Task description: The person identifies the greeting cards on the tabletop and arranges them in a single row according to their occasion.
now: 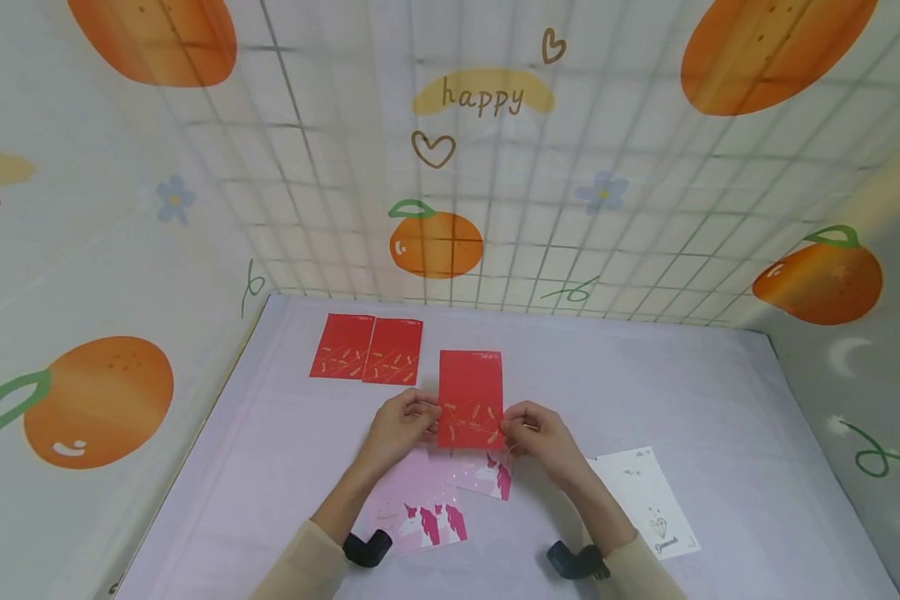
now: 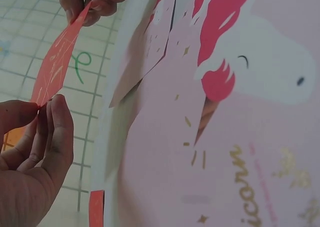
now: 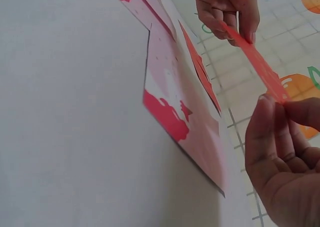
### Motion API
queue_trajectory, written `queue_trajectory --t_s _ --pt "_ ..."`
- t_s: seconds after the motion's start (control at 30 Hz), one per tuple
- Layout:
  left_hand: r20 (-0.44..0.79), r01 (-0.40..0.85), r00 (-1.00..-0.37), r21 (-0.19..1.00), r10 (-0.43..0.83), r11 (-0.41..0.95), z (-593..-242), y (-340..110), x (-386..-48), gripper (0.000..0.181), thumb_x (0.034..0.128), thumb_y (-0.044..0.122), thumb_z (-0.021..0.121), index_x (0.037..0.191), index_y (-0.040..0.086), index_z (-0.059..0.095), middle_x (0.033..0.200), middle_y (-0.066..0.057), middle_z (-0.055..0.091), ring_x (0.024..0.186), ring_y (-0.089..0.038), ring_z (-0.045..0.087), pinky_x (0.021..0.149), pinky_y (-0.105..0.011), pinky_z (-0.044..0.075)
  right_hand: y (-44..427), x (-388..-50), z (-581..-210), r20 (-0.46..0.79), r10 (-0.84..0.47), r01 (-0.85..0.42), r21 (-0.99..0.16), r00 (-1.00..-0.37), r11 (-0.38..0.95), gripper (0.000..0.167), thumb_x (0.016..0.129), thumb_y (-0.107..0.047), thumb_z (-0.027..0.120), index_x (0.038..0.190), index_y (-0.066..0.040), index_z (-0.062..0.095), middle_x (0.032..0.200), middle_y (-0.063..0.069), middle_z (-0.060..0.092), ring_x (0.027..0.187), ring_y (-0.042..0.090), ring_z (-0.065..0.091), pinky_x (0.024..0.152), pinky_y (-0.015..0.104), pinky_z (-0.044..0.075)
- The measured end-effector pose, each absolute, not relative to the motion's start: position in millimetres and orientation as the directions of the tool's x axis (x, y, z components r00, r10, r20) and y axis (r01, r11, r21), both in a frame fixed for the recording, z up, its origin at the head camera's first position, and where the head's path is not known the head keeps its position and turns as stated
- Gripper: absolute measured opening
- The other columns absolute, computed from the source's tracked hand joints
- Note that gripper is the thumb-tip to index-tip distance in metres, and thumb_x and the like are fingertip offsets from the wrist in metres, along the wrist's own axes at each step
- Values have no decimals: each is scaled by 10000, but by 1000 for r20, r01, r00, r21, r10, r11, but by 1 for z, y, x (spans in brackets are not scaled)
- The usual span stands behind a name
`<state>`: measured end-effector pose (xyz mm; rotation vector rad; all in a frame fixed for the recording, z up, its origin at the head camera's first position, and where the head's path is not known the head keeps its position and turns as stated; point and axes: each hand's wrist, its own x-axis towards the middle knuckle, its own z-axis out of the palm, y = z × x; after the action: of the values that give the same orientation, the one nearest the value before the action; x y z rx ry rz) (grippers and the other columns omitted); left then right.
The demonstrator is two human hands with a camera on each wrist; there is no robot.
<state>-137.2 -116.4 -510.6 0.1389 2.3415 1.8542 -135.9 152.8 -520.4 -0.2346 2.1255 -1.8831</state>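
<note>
1. While the red card (image 1: 471,392) hangs raised between the two hands, it lies straight ahead of the person, over the middle of the table (image 1: 720,392), and in both wrist views it shows apart from the tabletop.
2. The left hand (image 1: 401,423) pinches its left edge toward the near end, thumb against fingertips; the right hand (image 1: 542,435) pinches the opposite edge in the same way, at about the same height. Neither is nearer: both touch it.
3. Its long axis points away from the person, so most of its length reaches beyond the fingers, with the pale print at the far end. The wrist views catch it almost edge-on; its exact tilt I cannot tell.
4. The relation that would matter most for a move is with the two red cards (image 1: 393,352), which lie side by side beyond it and to the left, long axes likewise pointing away. The left hand is the nearer one to them.
5. Toward the person, the held card partly hides a pink card (image 1: 474,477); other pink unicorn cards (image 1: 420,497) lie nearer still, to the left, their number unclear. A white card (image 1: 647,500) lies beside the right forearm.
</note>
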Motion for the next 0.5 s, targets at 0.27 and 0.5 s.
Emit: queue_trajectory --t_s 0.27,0.5 --pt "-64 -28 -989 967 135 252 -511 -118 -138 211 963 195 687 1141 83 661 950 -29 697 806 -174 714 763 -337 588 148 -145 -520 -114 -277 76 -987 -954 144 252 934 -184 708 1120 -38 622 1032 141 649 859 349 668 763 418 590" --pt "-15 10 -996 961 89 278 -509 -124 -153 193 944 174 711 1108 74 689 948 -49 675 785 -167 714 715 -312 592 141 -159 -518 -88 -278 52 -989 -956 137 240 946 -219 703 1106 -55 633 1009 131 662 836 343 674 746 384 591"
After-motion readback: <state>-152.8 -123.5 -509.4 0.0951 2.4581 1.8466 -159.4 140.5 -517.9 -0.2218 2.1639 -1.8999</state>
